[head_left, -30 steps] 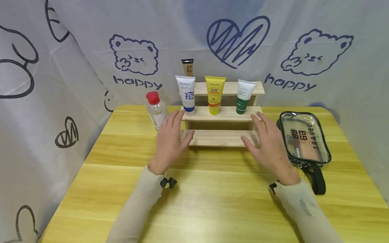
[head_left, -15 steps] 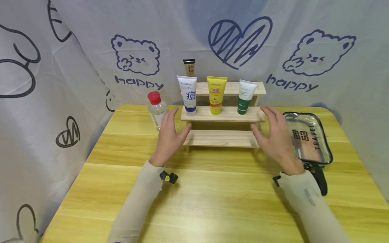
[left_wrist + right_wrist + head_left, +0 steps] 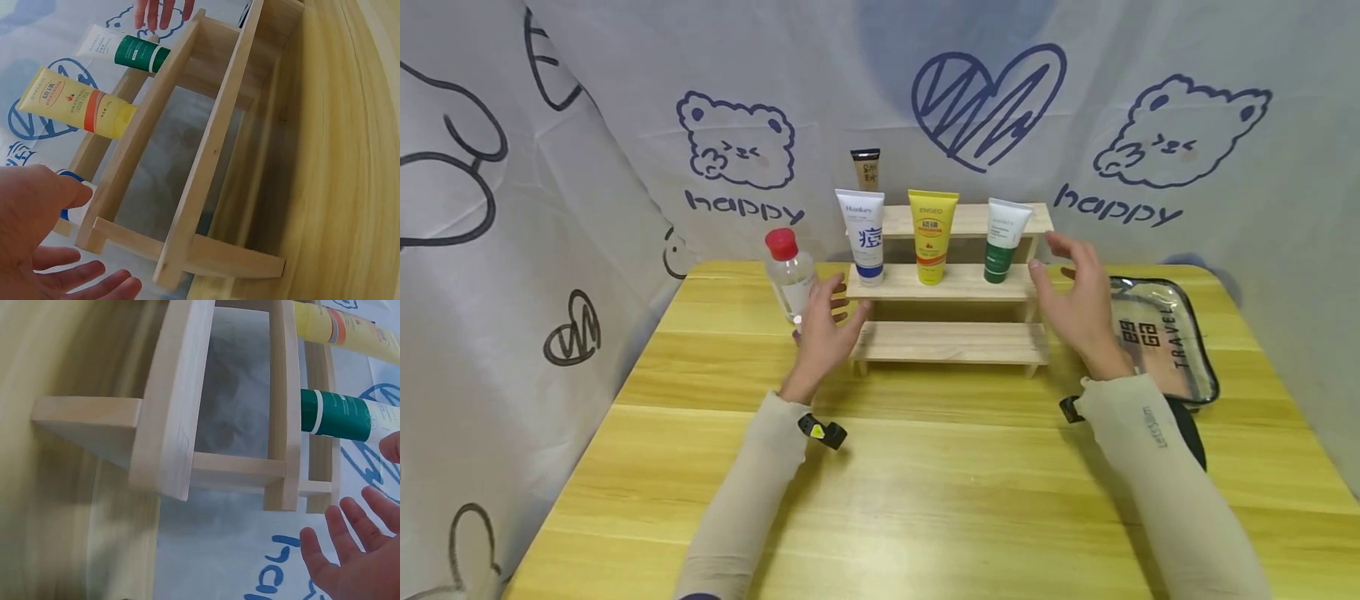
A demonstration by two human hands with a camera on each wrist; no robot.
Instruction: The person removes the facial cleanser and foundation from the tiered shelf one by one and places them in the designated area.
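Note:
A three-step wooden display shelf (image 3: 951,342) stands at the back of the table. On its middle step are a white-and-blue squeeze tube (image 3: 862,237), a yellow tube (image 3: 931,237) and a white-and-green tube (image 3: 1003,242), all upright. My left hand (image 3: 823,337) is at the shelf's left end, fingers loosely spread; in the left wrist view its thumb overlaps the white-and-blue tube. Off the right end, by the middle step, my right hand (image 3: 1081,308) has its thumb and fingers apart. The right wrist view shows nothing in that hand, its fingertips (image 3: 309,540) apart from the wood.
A clear bottle with a red cap (image 3: 782,244) stands just left of my left hand. Behind the white-and-blue tube rises a beige tube with a black end (image 3: 867,171). A transparent travel pouch (image 3: 1172,350) lies right of the shelf, partly behind my right forearm. A printed cloth hangs behind.
My right hand has moved right and farther back, past the shelf's right end. My left hand has shifted slightly and its fingers have bent a little. Tubes and shelf stay put.

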